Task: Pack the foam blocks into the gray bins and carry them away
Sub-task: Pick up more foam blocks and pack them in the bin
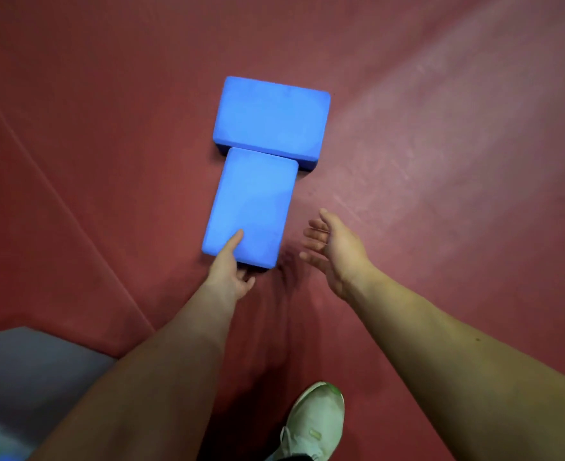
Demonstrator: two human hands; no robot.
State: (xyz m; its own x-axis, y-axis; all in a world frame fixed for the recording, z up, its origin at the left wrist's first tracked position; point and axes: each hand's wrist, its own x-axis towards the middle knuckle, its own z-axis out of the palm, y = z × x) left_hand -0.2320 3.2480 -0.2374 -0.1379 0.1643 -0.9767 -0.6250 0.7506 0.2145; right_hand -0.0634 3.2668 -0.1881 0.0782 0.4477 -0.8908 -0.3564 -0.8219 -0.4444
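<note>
Fingers of left hand clamped on near foam block, right hand fingers apart, gray bin contents blurred

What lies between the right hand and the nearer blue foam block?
Nothing but bare red floor, lightly shadowed, as the head view shows. The right hand hovers beside the nearer foam block without touching it.

Red floor bears far block and near block (touching).
</note>
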